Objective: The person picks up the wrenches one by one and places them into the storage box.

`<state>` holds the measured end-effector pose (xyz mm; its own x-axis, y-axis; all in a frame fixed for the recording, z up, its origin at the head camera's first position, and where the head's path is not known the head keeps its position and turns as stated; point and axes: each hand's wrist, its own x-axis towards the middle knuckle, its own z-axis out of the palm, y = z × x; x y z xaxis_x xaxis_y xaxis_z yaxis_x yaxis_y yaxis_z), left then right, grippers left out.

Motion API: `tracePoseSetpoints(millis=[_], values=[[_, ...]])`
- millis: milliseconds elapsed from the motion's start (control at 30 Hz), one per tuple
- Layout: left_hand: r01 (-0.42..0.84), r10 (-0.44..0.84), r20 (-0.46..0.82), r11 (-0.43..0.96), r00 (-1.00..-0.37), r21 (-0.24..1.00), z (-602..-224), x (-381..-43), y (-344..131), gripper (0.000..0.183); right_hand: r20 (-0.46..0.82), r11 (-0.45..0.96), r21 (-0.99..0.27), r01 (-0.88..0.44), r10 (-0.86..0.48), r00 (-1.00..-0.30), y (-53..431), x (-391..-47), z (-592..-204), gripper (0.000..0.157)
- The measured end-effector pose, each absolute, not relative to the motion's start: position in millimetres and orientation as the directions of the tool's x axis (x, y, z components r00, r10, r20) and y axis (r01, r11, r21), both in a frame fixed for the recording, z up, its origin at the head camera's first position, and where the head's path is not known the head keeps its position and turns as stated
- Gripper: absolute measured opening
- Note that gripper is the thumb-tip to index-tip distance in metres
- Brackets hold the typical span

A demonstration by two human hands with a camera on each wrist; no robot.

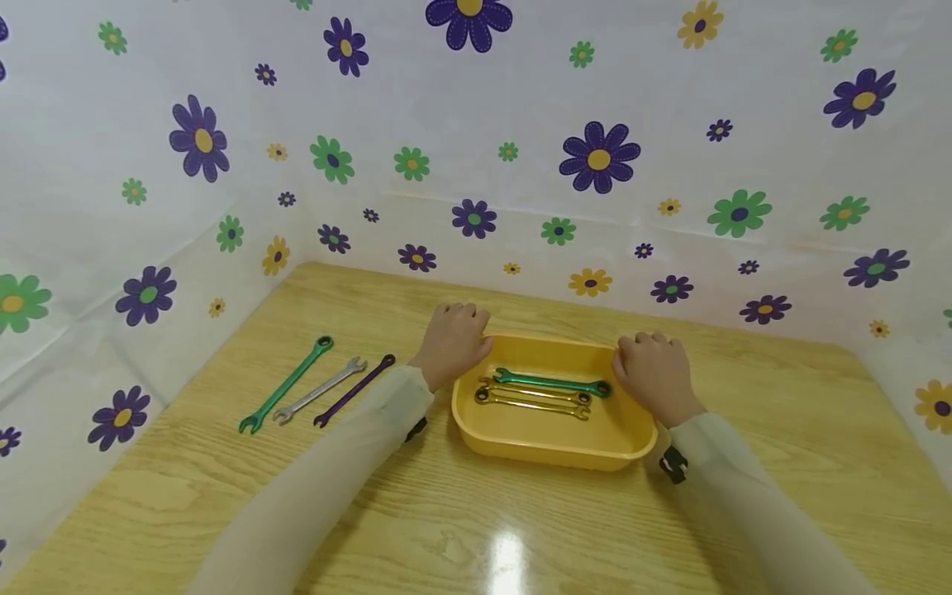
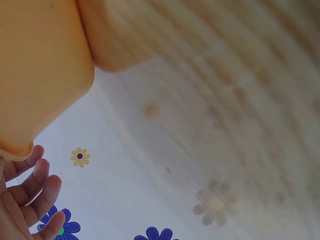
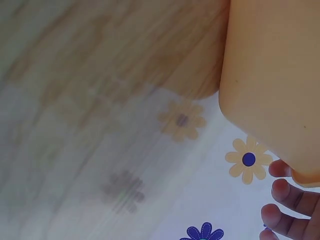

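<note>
A yellow plastic tray (image 1: 550, 456) rests on the wooden table. My left hand (image 1: 454, 340) grips its rim at the far left corner, and my right hand (image 1: 656, 376) holds the far right corner. Beneath the rim, curled fingers show beside the tray wall (image 2: 45, 60) in the left wrist view; the right wrist view shows likewise the other wall (image 3: 275, 75) and fingers (image 3: 285, 192). Inside lie a green ratchet wrench (image 1: 552, 383) and two gold ones, the nearer gold wrench (image 1: 531, 404) parallel to the farther gold wrench (image 1: 537, 392).
Left of the tray, side by side on the table (image 1: 416, 512), lie a green wrench (image 1: 286, 387), a silver wrench (image 1: 320, 391) and a purple wrench (image 1: 354, 391). A flower-printed white sheet (image 1: 521, 99) hangs behind the table and along its sides.
</note>
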<state>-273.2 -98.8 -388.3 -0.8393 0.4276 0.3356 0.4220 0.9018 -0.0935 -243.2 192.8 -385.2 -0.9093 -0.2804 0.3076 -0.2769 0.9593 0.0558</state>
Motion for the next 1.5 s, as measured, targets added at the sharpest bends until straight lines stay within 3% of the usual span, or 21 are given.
tracePoseSetpoints(millis=[233,600,1033,1500], values=[[0.420,0.426,0.353,0.902,-0.833,-0.095,-390,-272,-101,0.032,0.351,0.954,0.054,-0.296,-0.296,-0.888,192,-240,-387,0.023],[0.391,0.379,0.303,0.920,-0.874,-0.022,-394,-274,-101,0.033,0.352,0.952,0.061,-0.300,-0.302,-0.886,193,-241,-389,0.021],[0.501,0.444,0.368,0.862,-0.817,0.071,-389,-276,-103,0.041,0.353,0.950,0.054,-0.307,-0.306,-0.884,194,-241,-390,0.020],[0.567,0.527,0.334,0.823,-0.782,0.030,-367,-264,-112,0.049,0.342,0.953,0.041,-0.299,-0.295,-0.892,195,-245,-388,0.019]])
